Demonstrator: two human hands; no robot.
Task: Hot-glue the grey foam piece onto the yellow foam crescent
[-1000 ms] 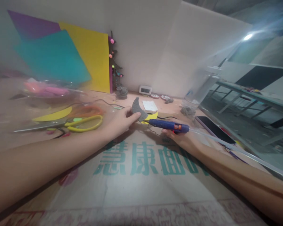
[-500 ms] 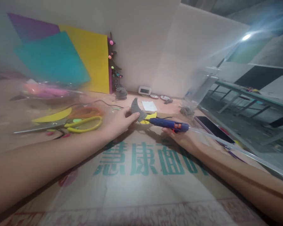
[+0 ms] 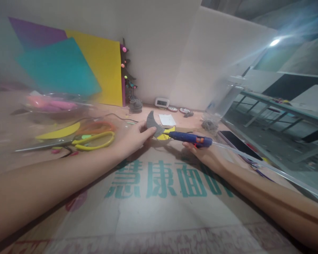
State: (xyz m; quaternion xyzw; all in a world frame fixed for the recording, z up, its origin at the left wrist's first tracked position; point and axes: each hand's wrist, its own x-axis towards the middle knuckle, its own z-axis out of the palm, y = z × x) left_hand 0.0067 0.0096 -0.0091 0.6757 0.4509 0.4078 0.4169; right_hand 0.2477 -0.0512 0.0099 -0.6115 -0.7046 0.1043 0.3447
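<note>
Between the thumb and fingers of my left hand (image 3: 141,135) is a crescent (image 3: 154,124), its upper part covered in grey and its lower right part bare yellow. My right hand (image 3: 198,150) is wrapped round a blue glue gun (image 3: 189,138), with a long clear glue stick (image 3: 243,154) running out of its back end. The nozzle points left at the yellow part of the crescent; whether it touches cannot be made out. Both hands are above a board with green printed characters (image 3: 160,179).
To the left lie scissors with a yellow and orange handle (image 3: 95,141) and a yellow crescent piece (image 3: 59,131). A phone (image 3: 238,144) rests on the right. Behind stand a small white clock (image 3: 162,102), white paper (image 3: 167,120), grey yarn (image 3: 210,124) and a clear container (image 3: 222,98).
The glue gun's nozzle has shifted very slightly right along the yellow part of the crescent. My left hand keeps its grip almost unmoved.
</note>
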